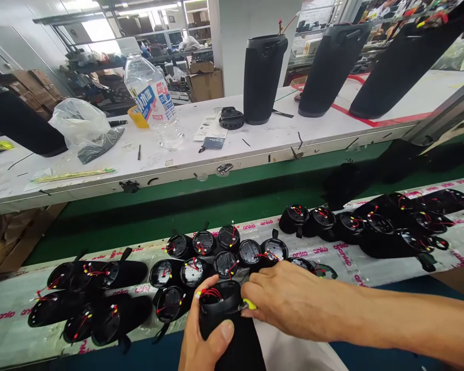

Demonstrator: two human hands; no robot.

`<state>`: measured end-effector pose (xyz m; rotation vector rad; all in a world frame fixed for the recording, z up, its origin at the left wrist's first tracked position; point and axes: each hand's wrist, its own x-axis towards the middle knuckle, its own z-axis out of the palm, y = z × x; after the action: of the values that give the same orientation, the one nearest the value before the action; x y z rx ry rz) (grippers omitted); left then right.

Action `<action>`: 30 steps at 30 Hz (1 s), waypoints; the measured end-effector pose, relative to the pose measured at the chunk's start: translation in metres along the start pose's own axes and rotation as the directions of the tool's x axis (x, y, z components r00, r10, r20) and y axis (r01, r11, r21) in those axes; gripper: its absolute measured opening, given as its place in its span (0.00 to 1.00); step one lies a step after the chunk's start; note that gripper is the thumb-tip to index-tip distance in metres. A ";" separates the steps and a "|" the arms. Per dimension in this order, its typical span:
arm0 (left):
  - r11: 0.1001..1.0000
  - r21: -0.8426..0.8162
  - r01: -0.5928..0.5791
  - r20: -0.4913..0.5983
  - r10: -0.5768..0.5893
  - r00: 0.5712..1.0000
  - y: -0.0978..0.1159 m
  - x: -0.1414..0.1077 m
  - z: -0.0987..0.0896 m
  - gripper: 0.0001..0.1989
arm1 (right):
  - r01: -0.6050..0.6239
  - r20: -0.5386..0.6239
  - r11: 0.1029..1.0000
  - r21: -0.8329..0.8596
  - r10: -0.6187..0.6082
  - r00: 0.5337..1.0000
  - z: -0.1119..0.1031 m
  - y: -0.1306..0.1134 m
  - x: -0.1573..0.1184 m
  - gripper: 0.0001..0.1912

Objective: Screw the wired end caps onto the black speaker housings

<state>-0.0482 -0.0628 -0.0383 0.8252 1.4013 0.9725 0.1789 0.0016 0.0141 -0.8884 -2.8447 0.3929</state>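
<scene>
A black fabric-covered cylinder [237,342] with an open top and red wires inside stands low in the middle of the view. My left hand [209,335] is wrapped round its left side, the thumb lying across its front. At the right side of the rim, my right hand [268,296] is closed round a small yellow-handled tool [249,304]. The tool's tip meets the rim, though its end is hard to make out.
Behind my hands, a long wrapped bench [7,337] bears several similar black cylinders with red wires. The white shelf [119,170] beyond it holds a plastic bottle [154,98], a plastic bag [79,123] and taller black cylinders [263,80].
</scene>
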 end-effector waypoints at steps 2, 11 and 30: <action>1.000 0.017 -0.006 0.003 0.006 1.000 0.001 -0.001 0.000 0.50 | 0.004 -0.007 1.000 0.002 -0.004 1.000 -0.002 -0.001 0.000 0.13; 0.999 0.000 0.039 0.052 -0.039 0.998 0.005 -0.005 0.003 0.50 | 0.024 -0.056 0.997 -0.079 -0.028 0.998 0.002 0.001 -0.005 0.13; 0.987 0.161 -0.028 -0.063 0.039 0.997 0.011 -0.011 0.009 0.45 | -0.024 -0.095 0.957 -0.288 -0.003 0.995 0.012 -0.012 -0.015 0.11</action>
<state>-0.0388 -0.0680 -0.0236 0.9457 1.5415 0.9285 0.1825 -0.0189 0.0056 -0.9416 -2.8537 -0.0681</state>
